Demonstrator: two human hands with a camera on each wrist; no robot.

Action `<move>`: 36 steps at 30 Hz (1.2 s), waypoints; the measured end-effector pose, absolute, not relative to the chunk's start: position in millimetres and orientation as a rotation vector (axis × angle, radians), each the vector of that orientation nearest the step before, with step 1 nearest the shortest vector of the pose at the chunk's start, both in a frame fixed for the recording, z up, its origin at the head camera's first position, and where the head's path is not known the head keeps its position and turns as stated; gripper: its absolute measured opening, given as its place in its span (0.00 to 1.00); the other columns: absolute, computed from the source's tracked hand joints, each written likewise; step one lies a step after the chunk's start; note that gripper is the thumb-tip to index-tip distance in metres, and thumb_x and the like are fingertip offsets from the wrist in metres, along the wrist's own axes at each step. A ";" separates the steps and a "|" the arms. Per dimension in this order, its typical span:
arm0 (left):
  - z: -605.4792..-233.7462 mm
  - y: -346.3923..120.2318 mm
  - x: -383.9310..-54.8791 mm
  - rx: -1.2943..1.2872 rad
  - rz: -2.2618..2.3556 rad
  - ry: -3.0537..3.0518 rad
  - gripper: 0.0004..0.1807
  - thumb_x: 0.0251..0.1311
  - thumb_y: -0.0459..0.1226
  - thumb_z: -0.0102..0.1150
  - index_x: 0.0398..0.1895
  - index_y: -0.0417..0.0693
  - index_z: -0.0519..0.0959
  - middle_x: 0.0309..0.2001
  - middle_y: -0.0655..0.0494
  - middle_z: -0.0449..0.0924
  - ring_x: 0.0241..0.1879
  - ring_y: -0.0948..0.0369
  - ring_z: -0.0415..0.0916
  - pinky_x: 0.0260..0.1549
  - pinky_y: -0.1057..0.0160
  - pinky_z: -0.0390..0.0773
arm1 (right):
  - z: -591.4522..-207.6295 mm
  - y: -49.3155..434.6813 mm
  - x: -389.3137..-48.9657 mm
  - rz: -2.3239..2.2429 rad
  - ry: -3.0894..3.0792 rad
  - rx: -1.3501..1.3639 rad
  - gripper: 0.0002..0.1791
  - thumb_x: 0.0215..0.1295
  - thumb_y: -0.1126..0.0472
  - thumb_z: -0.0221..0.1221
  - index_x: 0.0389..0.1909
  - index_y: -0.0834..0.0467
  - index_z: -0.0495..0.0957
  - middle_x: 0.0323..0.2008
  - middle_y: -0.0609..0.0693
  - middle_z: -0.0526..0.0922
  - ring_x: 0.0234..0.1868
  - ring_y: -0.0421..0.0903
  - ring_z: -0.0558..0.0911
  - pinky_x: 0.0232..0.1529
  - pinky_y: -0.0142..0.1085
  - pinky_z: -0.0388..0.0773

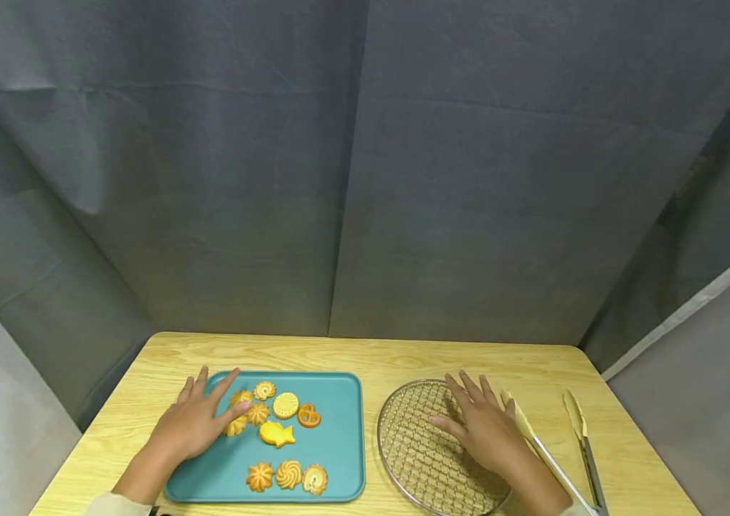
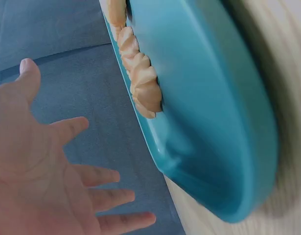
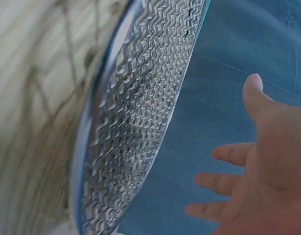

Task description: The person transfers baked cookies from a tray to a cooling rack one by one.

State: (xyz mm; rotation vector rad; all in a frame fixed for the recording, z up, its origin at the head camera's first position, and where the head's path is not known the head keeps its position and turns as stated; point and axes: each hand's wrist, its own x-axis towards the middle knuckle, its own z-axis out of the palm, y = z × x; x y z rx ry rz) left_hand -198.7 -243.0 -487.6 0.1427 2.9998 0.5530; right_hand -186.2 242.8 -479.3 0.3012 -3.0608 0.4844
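Observation:
My left hand (image 1: 189, 426) hovers with spread fingers over the left side of a teal tray (image 1: 333, 459). Several cookies lie on the tray, among them a fish-shaped one (image 1: 277, 433), a pretzel-shaped one (image 1: 309, 416), a round pale one (image 1: 285, 405) and a swirled one (image 1: 289, 474). In the left wrist view that palm hangs apart from the cookies (image 2: 145, 88). My right hand (image 1: 487, 433), fingers also spread, is above a round wire rack (image 1: 410, 437) and holds nothing. The right wrist view shows the rack's mesh (image 3: 135, 98) beside that palm.
Right of the rack lies a pair of tongs (image 1: 587, 459) with pale tips, its two arms spread apart on the wooden table (image 1: 468, 351). Grey curtains (image 1: 455, 215) surround the table at the back and sides.

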 end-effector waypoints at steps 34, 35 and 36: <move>-504.9 -274.9 -184.7 0.073 0.771 2.884 0.51 0.74 0.67 0.38 0.76 0.28 0.61 0.70 0.25 0.64 0.69 0.27 0.61 0.62 0.28 0.65 | -483.2 285.5 -158.6 0.544 -3.175 0.155 0.55 0.68 0.22 0.46 0.82 0.57 0.53 0.78 0.71 0.49 0.75 0.82 0.44 0.54 0.86 0.37; -505.3 -276.9 -185.2 0.060 0.777 2.885 0.50 0.75 0.66 0.39 0.75 0.26 0.62 0.69 0.24 0.65 0.69 0.27 0.61 0.61 0.29 0.66 | -483.1 287.8 -158.2 0.560 -3.172 0.150 0.55 0.68 0.22 0.46 0.82 0.58 0.53 0.78 0.72 0.49 0.75 0.82 0.44 0.54 0.86 0.37; -505.8 -278.6 -186.0 0.048 0.784 2.884 0.49 0.75 0.65 0.40 0.73 0.25 0.64 0.68 0.24 0.66 0.68 0.27 0.62 0.61 0.29 0.67 | -482.8 290.1 -157.3 0.584 -3.170 0.141 0.55 0.68 0.23 0.47 0.82 0.58 0.53 0.78 0.72 0.49 0.75 0.82 0.44 0.53 0.86 0.36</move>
